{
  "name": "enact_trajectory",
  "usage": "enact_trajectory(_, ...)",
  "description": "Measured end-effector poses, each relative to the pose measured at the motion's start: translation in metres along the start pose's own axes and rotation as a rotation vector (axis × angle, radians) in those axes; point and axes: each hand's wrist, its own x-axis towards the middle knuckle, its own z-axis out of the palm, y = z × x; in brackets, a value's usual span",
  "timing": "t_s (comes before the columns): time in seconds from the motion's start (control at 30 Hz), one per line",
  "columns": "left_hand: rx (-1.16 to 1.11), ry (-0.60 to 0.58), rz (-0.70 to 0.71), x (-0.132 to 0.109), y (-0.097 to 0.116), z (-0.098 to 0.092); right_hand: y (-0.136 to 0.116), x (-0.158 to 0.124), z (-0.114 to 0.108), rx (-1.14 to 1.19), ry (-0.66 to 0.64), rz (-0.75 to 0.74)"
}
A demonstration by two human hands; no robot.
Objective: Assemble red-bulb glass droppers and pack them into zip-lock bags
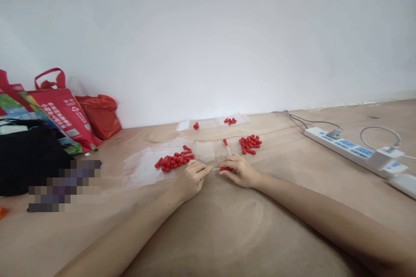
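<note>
My right hand [242,172] is closed on a red rubber dropper bulb [225,169]. A thin, pale dropper tube [216,169] runs from that bulb to the fingertips of my left hand [193,178], which pinch it. Just beyond both hands lies a row of clear dropper tubes [208,151], side by side. One tube with a red bulb [225,142] on its end rests across the row. Loose red bulbs are heaped at the left [172,161] and at the right [250,143] of the row. My fingers partly hide the held bulb.
Under the left heap is a clear plastic bag [139,166]. Another bag [211,124] with several red bulbs lies near the wall. A white power strip [351,149] with plugs and cords is at right. Shopping bags [65,112] and a black bag [29,160] stand at left.
</note>
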Motion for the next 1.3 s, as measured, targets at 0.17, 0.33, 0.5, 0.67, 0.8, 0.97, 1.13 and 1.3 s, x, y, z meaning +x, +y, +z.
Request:
enact_trajectory(0.17, -0.027, 0.014, 0.027, 0.003, 0.003, 0.0, -0.002, 0.0, 0.0, -0.091, -0.029, -0.033)
enact_trajectory(0.33, -0.047, 0.022, 0.028, 0.004, 0.004, 0.003, -0.005, 0.003, -0.001, -0.093, -0.054, -0.033)
enact_trajectory(0.5, -0.144, 0.093, -0.16, 0.005, 0.007, 0.004, -0.001, 0.009, 0.002, 0.251, 0.068, 0.15)
enact_trajectory(0.67, -0.219, 0.106, -0.322, 0.007, 0.012, 0.003, -0.001, 0.014, 0.017, 0.749, 0.291, 0.447)
enact_trajectory(0.8, -0.215, 0.114, -0.323, 0.007, 0.012, 0.001, 0.007, 0.021, 0.018, 0.822, 0.358, 0.491)
enact_trajectory(0.97, 0.078, 0.163, -0.452, 0.002, -0.007, -0.008, 0.041, 0.034, -0.015, 0.419, 0.442, 0.705)
enact_trajectory(1.13, 0.323, 0.122, -0.572, -0.009, -0.029, -0.016, 0.062, 0.048, -0.036, -0.084, 0.199, 0.894)
enact_trajectory(1.3, 0.369, 0.074, -0.544, -0.014, -0.035, -0.015, 0.062, 0.061, -0.023, -0.295, 0.028, 0.946)
